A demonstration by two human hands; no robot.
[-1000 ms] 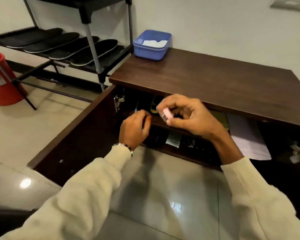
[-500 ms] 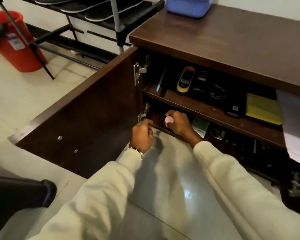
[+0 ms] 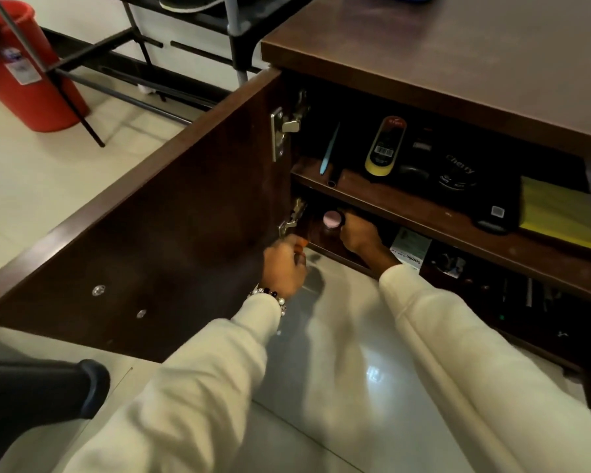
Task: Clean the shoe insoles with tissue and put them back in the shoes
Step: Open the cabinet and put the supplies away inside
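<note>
My right hand (image 3: pixel 359 233) reaches into the lower shelf of the open wooden cabinet (image 3: pixel 423 63) and is shut on a small pink-capped container (image 3: pixel 331 220), which stands at the shelf's left end. My left hand (image 3: pixel 284 264) hovers just in front of the cabinet's bottom edge with its fingers curled; a small orange spot shows at its fingertips and I cannot tell what it is. One dark insole (image 3: pixel 185 3) peeks in on the metal rack at the top edge. No shoes or tissue are visible.
The cabinet door (image 3: pixel 171 240) stands open to my left. The upper shelf (image 3: pixel 389 196) holds a shoe-polish bottle (image 3: pixel 386 145), a blue pen, dark tins and a yellow cloth (image 3: pixel 556 213). A red bucket (image 3: pixel 24 70) stands far left. A dark object (image 3: pixel 41 387) lies bottom left.
The view has dropped closer to the cabinet. My right hand carried the pink-capped container from in front of the upper shelf down into the lower shelf. My left hand sank to the bottom edge.
</note>
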